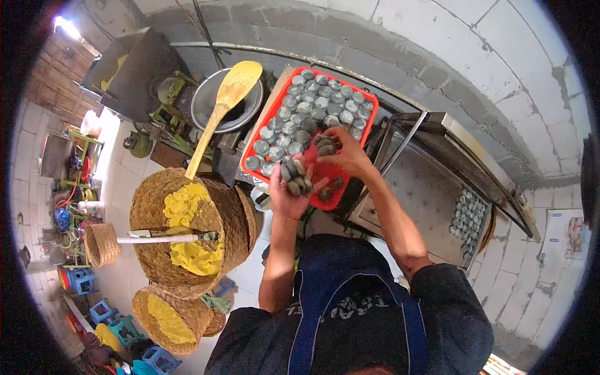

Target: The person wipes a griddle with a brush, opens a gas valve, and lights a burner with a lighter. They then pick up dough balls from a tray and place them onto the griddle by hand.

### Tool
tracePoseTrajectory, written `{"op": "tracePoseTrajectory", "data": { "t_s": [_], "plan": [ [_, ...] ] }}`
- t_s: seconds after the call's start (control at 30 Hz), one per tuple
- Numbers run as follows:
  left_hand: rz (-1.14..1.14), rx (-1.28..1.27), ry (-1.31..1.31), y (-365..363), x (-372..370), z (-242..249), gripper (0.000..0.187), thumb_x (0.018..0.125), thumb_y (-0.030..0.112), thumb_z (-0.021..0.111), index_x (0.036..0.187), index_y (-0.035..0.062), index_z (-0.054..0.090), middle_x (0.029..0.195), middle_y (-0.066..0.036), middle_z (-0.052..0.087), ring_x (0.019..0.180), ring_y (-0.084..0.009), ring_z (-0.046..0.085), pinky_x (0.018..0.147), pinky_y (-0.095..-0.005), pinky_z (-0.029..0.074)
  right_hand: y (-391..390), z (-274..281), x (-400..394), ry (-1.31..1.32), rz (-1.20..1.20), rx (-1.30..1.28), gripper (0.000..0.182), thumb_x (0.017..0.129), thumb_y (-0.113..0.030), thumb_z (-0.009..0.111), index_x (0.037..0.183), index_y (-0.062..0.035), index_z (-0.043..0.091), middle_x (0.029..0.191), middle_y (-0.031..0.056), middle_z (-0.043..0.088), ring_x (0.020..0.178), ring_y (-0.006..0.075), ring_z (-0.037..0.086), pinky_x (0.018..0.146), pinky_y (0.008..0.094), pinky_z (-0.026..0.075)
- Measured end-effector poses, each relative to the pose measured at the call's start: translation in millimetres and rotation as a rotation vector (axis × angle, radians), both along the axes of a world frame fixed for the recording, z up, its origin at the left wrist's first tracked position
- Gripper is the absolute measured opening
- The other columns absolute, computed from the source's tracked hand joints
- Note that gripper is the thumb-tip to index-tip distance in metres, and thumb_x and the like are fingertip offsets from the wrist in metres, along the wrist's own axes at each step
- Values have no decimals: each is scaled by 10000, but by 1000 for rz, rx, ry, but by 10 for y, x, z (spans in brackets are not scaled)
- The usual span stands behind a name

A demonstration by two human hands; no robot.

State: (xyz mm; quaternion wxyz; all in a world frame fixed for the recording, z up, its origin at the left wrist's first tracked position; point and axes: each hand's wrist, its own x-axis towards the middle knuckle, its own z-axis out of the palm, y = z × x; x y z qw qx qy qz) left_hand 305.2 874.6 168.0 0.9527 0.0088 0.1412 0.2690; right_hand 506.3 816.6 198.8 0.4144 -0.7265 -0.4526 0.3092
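Observation:
Several small round grey pieces (297,177) are bunched in my left hand (287,201), palm up and fingers curled around them, over the near side of a red tray (357,181). My right hand (347,156) is closed on a few more grey pieces (325,146), just right of my left hand and above the tray's bare red floor. Rows of similar round pieces (306,103) with pale, shiny tops fill the tray's far and left parts. Some darker ones (325,193) lie in its near corner. I cannot make out what the pieces are made of.
Left of the tray stands a metal bowl (203,106) with a yellow-coated wooden paddle (219,112) across it. Woven baskets (147,212) hold yellow material, with a white-handled tool (165,238) across one. At right, an open metal appliance (412,206) holds more round pieces (470,215).

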Motion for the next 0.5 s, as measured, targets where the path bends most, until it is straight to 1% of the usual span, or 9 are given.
{"op": "tracePoseTrajectory", "data": {
  "t_s": [0.03,0.13,0.2,0.23,0.27,0.33,0.37,0.4,0.5],
  "plan": [
    [-12,25,-46,5,25,-5,613,995,540,336,1386,87,467,1326,-76,584,1209,-316,555,1000,-687,367,-23,136,-79,-1,-4,-1,659,706,-134,846,1264,-54,504,1119,83,644,1019,211,610,879,351,498],
    [41,128,-12,46,157,56,655,987,573,322,1407,84,439,1351,-150,555,1220,-344,548,988,-650,410,-105,415,-188,-10,334,100,585,755,-149,817,1262,-43,545,1132,77,642,999,181,622,866,322,507],
    [21,109,-51,74,61,31,678,979,591,318,1405,77,436,1364,-181,537,1221,-361,545,965,-637,436,-111,522,-105,263,274,-18,454,819,-154,764,1230,-42,608,1134,82,652,984,153,622,855,290,509],
    [6,92,-92,90,4,22,702,971,610,313,1403,70,432,1377,-211,518,1223,-378,543,943,-624,463,-131,574,-76,382,92,-29,368,830,-155,733,1181,-77,658,1122,93,682,983,198,649,881,346,516],
    [1,91,-91,86,-34,32,702,971,610,313,1403,70,432,1377,-211,518,1223,-378,543,943,-624,463,-197,482,-21,383,87,-30,368,830,-155,733,1181,-77,658,1122,93,682,983,198,649,881,346,516],
    [35,110,-110,120,-76,68,734,952,639,316,1387,62,448,1398,-216,499,1234,-403,530,900,-622,492,-287,170,106,-398,452,62,427,789,-218,751,1194,-121,657,1097,95,701,992,280,668,892,395,514],
    [36,80,-126,139,-111,58,738,942,643,331,1367,57,473,1410,-215,490,1244,-411,521,882,-617,505,-340,89,47,-553,503,-349,382,791,-273,727,1139,-127,672,1049,109,695,997,351,650,886,421,507],
    [34,78,-122,145,-142,52,738,942,643,331,1367,57,473,1410,-215,490,1244,-411,521,882,-617,505,-386,-40,0,-548,503,-351,382,791,-273,727,1139,-127,672,1049,109,695,997,351,650,886,421,507],
    [66,119,-58,157,-199,50,720,943,633,339,1346,58,497,1421,-204,484,1251,-413,516,906,-632,483,-395,-199,-26,-956,600,-244,298,838,-288,676,1068,-99,678,984,131,689,948,371,654,841,422,509]
  ]
}}
